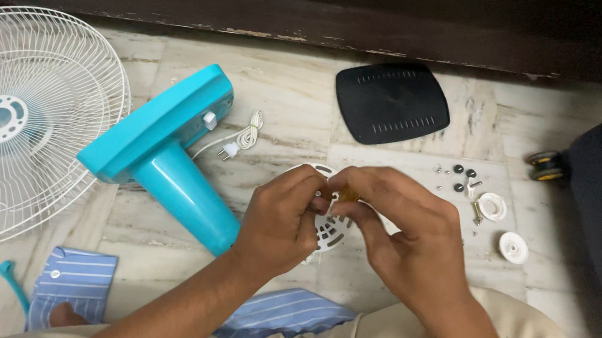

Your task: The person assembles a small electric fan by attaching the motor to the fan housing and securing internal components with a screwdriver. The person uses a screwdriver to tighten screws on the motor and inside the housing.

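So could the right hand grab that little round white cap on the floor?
Probably yes. The round white cap lies in the open on the floor beside the right hand, nothing between them, but that hand is pinching the white vented part.

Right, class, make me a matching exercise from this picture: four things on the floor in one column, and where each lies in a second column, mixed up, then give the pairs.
Things:
1. white wire fan guard
2. black plastic cover
3. turquoise fan stand
4. small screws and round caps

Places:
A. just to the right of the two hands
B. far left of the floor
C. top middle, near the dark wall
D. between the guard and the left hand

Pairs: 1-B, 2-C, 3-D, 4-A
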